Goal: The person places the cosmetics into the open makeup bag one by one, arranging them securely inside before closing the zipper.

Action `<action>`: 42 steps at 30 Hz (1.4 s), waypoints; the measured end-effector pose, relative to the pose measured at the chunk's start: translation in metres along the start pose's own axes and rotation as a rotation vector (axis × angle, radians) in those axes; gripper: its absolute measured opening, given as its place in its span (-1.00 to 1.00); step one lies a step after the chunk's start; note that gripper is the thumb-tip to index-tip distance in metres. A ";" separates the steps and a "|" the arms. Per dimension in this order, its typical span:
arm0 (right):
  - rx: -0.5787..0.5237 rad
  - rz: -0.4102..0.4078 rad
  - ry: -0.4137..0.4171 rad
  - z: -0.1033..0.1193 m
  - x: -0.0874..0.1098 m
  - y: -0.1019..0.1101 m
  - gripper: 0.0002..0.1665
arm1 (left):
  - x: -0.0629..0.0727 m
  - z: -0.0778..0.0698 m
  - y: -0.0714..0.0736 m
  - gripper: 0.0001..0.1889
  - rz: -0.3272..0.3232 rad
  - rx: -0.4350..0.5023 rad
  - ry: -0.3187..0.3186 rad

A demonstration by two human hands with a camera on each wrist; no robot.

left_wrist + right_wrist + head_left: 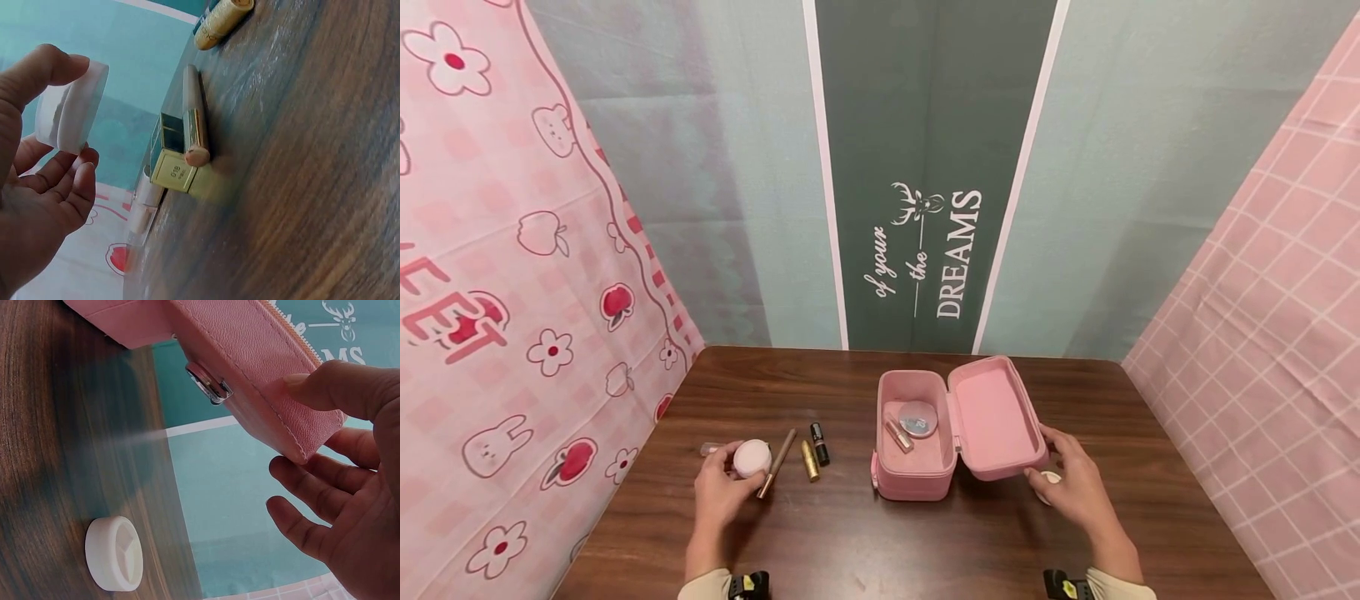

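Note:
In the head view my left hand (pixel 717 493) grips a round, pale pink cosmetic jar (pixel 752 458) by its sides. The left wrist view shows the jar (pixel 80 112) raised off the table between thumb and fingers. A pink cosmetic case (pixel 916 485) stands open at the middle, its lid (pixel 997 417) swung out to the right. My right hand (pixel 1078 485) holds the lid's outer corner, the thumb on one face and fingers at the other. Inside the case lie a round compact (pixel 917 418) and a small tube (pixel 898 433).
Beside my left hand lie a slim rose-gold stick (pixel 777 463), a gold lipstick (pixel 809 461) and a black tube (pixel 819 443). A small box marked 018 (pixel 174 169) sits under the stick. A white round container (pixel 114 555) lies near the lid. Fabric hangs around the wooden table (pixel 880 550).

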State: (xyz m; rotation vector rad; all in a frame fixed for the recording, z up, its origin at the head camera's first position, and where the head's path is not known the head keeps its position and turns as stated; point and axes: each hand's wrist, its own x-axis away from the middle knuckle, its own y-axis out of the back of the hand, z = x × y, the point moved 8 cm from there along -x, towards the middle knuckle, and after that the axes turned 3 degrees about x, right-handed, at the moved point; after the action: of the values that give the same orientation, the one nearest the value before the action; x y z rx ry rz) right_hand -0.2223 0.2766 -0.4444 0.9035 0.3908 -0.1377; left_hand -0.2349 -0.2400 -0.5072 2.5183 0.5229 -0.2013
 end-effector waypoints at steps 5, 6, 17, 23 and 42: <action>0.000 -0.005 0.007 -0.001 0.000 0.000 -0.20 | -0.001 -0.001 -0.006 -0.40 0.020 0.024 0.008; 0.000 -0.005 0.008 -0.001 0.000 0.000 -0.20 | -0.001 -0.002 -0.007 -0.40 0.027 0.023 0.008; 0.000 0.003 0.008 -0.002 -0.001 -0.001 -0.19 | 0.002 -0.018 -0.016 -0.43 0.096 0.007 -0.020; -0.008 -0.013 0.021 0.001 -0.001 0.000 -0.20 | 0.001 -0.024 -0.023 -0.45 0.116 0.010 -0.037; -0.015 0.008 -0.017 -0.003 -0.002 -0.001 -0.18 | -0.006 -0.059 -0.061 -0.42 0.172 0.057 -0.159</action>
State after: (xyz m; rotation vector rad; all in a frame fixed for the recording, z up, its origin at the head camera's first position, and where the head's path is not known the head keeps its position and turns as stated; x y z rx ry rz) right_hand -0.2251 0.2786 -0.4463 0.8884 0.3716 -0.1346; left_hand -0.2630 -0.1624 -0.4869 2.5586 0.2389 -0.3518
